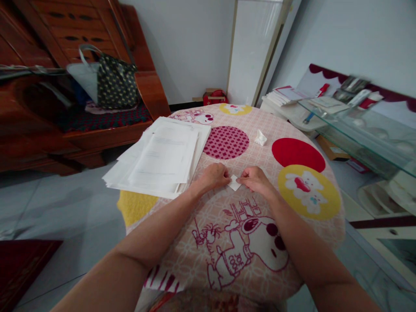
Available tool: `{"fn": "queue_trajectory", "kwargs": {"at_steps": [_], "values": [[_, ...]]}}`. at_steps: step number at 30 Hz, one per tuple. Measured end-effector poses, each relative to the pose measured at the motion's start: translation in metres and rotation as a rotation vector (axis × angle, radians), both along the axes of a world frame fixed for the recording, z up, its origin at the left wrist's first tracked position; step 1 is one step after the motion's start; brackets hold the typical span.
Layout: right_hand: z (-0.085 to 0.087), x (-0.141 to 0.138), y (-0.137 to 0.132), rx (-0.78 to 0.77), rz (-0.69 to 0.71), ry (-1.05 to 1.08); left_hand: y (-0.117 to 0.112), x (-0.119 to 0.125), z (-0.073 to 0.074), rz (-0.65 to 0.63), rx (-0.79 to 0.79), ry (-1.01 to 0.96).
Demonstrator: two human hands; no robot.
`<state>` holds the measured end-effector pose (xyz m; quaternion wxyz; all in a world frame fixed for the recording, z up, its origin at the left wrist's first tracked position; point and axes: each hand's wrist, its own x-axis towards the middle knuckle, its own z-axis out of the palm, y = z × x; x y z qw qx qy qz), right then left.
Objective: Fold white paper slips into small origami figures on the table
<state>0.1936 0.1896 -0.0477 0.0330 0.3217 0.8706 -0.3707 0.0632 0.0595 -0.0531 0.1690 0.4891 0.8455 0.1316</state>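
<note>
The left hand [213, 175] and the right hand [256, 179] meet over the near-middle of a round desk [182, 255] covered with a pink patterned cloth [289, 123]. Between them, low against the cloth, is a small folded white paper [234, 183]. The right fingers pinch its right corner, thumb and forefinger together. The left fingers are curled in and grasp its left edge, though the knuckles hide part of that hold. Both forearms reach in from the lower edge of the view.

Just left of the left hand lies a loose stack of printed sheets [162, 149], its edges fanned unevenly and overhanging the desk's left side. Farther back, beyond the right hand and well apart from it, stands a second folded paper piece [260, 138], white and peaked, between a checked purple oval [226, 142] and a red oval [298, 155] on the cloth. A cartoon dog print [247, 253] spreads between the forearms.

A dark patterned bag [117, 82] sits on a carved wooden seat [151, 93] at the far left. To the right, a glass shelf [360, 130] carries papers and small items.
</note>
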Motion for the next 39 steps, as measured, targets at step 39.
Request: {"fn": "queue_trajectory", "kwargs": {"at_steps": [39], "values": [[-0.0021,-0.0015,-0.0034,0.230,-0.006,0.033,-0.0008,0.0077,-0.0013,0.049,0.012,0.062]]}}
